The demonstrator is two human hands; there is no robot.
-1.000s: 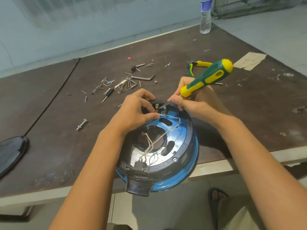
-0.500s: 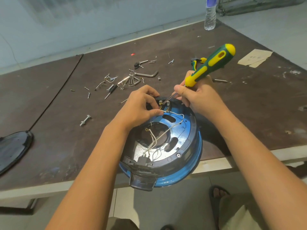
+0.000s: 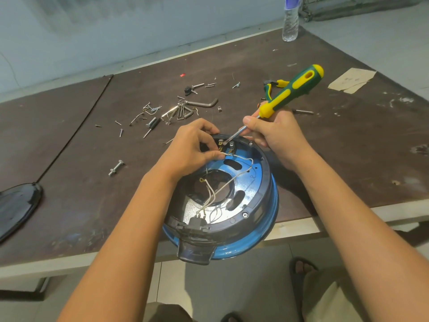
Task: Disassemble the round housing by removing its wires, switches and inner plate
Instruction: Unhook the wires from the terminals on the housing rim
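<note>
Prying at the switch (image 3: 226, 146) on the far rim of the housing (image 3: 274, 205), I am risking a slip: the screwdriver (image 3: 292, 91) tip is sitting on its bare metal, and a hard push could skid it into my left hand (image 3: 192, 147) just beside it. Yanking the white wire (image 3: 241, 158) could snap it. The counter (image 3: 348, 159) edge is passing under the housing, so its near part is overhanging and could tip. My left hand is pinching the wire at that far rim; my right hand (image 3: 278, 135) is gripping the screwdriver low, handle angling up and away.
</note>
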